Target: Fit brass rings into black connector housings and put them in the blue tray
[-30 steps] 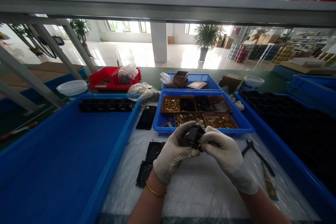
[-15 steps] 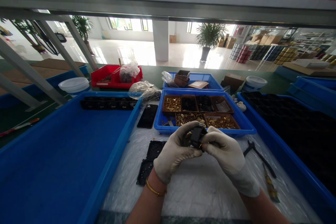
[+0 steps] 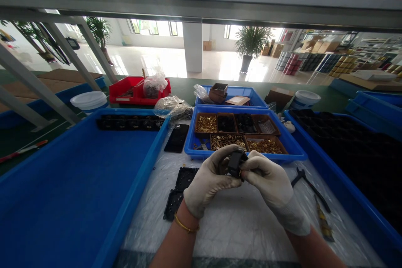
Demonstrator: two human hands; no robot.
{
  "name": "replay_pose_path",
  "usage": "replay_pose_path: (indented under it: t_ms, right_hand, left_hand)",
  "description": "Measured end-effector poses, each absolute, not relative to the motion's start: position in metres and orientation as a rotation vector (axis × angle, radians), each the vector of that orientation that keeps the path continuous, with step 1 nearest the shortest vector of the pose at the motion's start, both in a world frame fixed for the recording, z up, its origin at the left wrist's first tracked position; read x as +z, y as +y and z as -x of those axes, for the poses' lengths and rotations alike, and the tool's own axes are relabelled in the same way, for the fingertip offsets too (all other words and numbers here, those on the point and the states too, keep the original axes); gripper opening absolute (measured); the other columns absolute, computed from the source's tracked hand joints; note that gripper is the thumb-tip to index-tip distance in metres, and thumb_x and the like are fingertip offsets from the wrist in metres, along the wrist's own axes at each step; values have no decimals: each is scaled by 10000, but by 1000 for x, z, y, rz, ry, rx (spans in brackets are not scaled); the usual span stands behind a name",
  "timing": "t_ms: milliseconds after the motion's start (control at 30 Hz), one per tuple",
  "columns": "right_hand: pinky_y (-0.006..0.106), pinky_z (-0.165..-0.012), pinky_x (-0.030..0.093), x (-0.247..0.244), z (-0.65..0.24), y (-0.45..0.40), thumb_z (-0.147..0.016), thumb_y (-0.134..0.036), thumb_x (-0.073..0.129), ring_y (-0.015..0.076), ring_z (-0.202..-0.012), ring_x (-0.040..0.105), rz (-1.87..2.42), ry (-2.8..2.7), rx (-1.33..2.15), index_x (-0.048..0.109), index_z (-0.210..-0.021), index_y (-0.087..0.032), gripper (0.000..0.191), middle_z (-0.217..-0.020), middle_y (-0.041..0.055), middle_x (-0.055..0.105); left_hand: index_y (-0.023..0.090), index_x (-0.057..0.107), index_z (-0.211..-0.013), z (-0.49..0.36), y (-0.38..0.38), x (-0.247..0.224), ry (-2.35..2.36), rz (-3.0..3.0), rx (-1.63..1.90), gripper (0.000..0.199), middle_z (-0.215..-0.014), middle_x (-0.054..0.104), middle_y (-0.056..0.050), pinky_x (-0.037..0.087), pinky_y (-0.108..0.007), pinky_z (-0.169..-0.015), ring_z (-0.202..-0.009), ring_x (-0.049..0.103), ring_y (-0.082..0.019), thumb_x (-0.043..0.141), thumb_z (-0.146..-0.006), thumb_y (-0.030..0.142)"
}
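Observation:
A small black plastic housing (image 3: 236,162) is held up over the plastic-covered bench. My left hand (image 3: 210,181), in a white glove, grips it between thumb and fingers from the left. On its right side, my gloved right hand (image 3: 270,183) pinches a tiny brass-coloured piece at the housing's lower corner; its exact shape is too small to tell. Just beyond both hands lies a blue tray (image 3: 245,111) with brown boxes of brass washers (image 3: 226,141), small brass parts (image 3: 264,146) and black parts (image 3: 245,123). Two black perforated plates (image 3: 173,203) lie partly behind my left wrist.
A large blue tray (image 3: 78,192) on the left has a row of black housings (image 3: 130,123) along its far side. Black parts (image 3: 354,150) fill the right tray. Pliers (image 3: 309,186), a yellow-handled tool (image 3: 324,222) and a black phone (image 3: 176,138) lie nearby. A metal beam (image 3: 201,8) crosses above.
Almost nothing differs. Both hands keep the same hold on the black housing, which has tilted very slightly; the camera view has shifted a little.

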State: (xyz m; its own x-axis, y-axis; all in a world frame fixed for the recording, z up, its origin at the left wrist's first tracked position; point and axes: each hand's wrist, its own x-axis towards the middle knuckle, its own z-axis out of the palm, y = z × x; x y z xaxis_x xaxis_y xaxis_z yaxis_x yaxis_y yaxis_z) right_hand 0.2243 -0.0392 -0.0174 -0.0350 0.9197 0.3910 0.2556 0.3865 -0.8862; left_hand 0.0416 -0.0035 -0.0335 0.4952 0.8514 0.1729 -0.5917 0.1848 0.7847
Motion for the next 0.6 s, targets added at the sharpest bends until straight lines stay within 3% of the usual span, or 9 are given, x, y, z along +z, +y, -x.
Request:
replay_pose_path:
  t_ms: [467, 600]
  right_hand:
    - [279, -629, 450, -29, -217, -39, -880, -264, 756, 145, -712, 553, 1169, -1478, 694, 649, -790, -220, 146, -786, -15, 584]
    - [308, -702, 489, -28, -214, -43, -996, -229, 630, 157, -811, 601, 1148, -1566, 446, 723, -1006, -239, 94, -898, 8, 632]
  left_hand:
    - [314, 737, -1311, -45, -3, -38, 345, -873, 1036, 716, -1286, 726, -55, 542, -269, -940, -1165, 646, -231, 971, -667, 108]
    - [297, 742, -1303, -54, -4, -42, 306, -712, 1110, 635, -1229, 735, -43, 522, -257, -945, -1085, 660, -191, 970, -718, 202]
